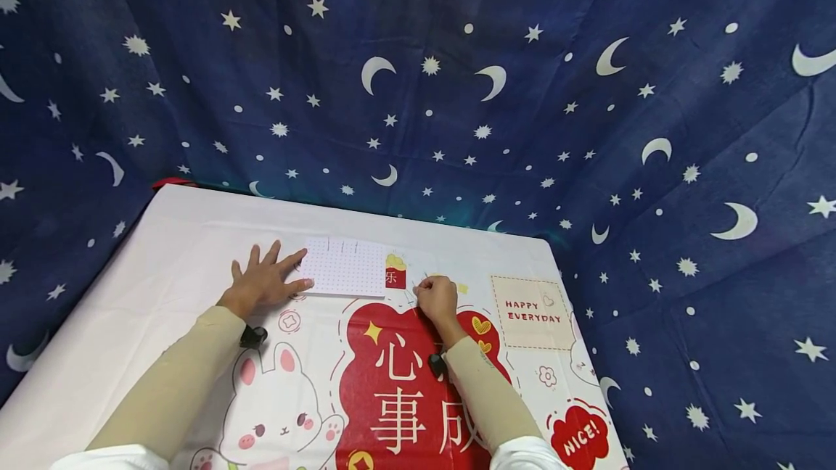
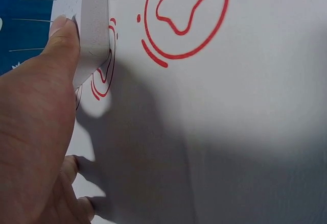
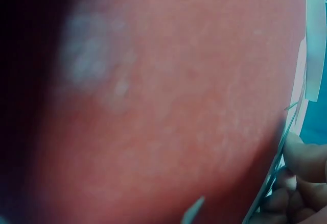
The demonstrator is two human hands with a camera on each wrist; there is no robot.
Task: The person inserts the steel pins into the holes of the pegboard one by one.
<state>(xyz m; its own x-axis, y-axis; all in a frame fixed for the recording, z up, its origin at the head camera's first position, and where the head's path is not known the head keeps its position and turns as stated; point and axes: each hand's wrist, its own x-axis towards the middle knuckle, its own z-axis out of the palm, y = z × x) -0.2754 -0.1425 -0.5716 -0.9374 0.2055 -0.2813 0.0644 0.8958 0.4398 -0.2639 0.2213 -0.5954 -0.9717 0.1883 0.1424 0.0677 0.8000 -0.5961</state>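
A white block with a dotted top [image 1: 344, 267] lies on the table, several thin needles [image 2: 31, 20] standing upright along its far edge. Its left end is steadied by my left hand [image 1: 264, 285], thumb against the near corner, fingers spread over the cloth. To the right of the block, my right hand [image 1: 439, 302] is low over the table with curled fingers, thumb and fingertips pinching a thin needle. Other thin needles [image 1: 409, 296] lie by those fingertips. The right wrist view shows the curled fingers [image 3: 306, 157] at its right edge; the pinched needle is barely discernible.
A printed cloth [image 1: 287, 405] with a rabbit, red shapes and lettering covers the table. Blue curtains [image 1: 431, 93] with moons and stars rise behind and at both sides. A small yellow patch [image 1: 462, 288] shows right of the right hand.
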